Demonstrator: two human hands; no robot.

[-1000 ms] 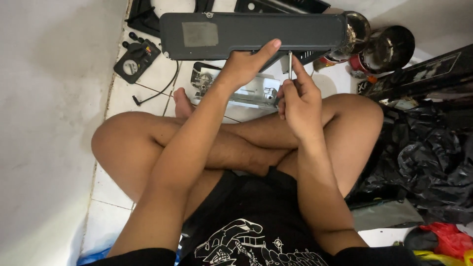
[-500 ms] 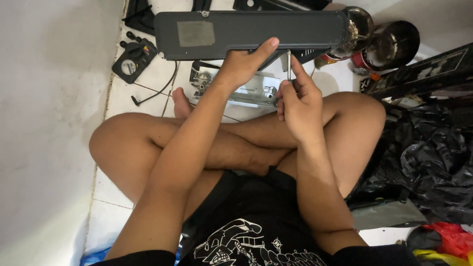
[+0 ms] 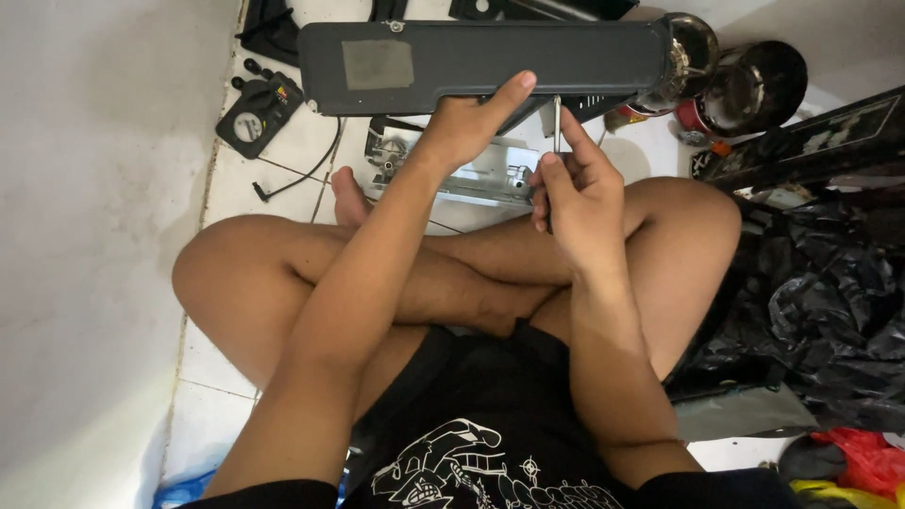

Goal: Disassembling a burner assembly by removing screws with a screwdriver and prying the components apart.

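Observation:
A long dark grey housing (image 3: 490, 64) with a paler rectangular patch stands on edge in front of my crossed legs. My left hand (image 3: 471, 127) grips its lower edge, thumb pressed flat against the side. My right hand (image 3: 575, 188) is closed around a thin screwdriver (image 3: 557, 123), whose metal shaft points up into the underside of the housing. A silver metal assembly (image 3: 481, 174) lies on the floor tiles just behind my hands and beside my bare foot (image 3: 347, 196).
A black multimeter (image 3: 259, 113) with a lead trailing from it lies on the white tiles at the upper left. Round metal parts (image 3: 745, 80) sit at the upper right. Black plastic bags (image 3: 830, 302) fill the right side. A white wall runs along the left.
The housing has shifted slightly left and lower in view. Both hands keep their holds in nearly the same places.

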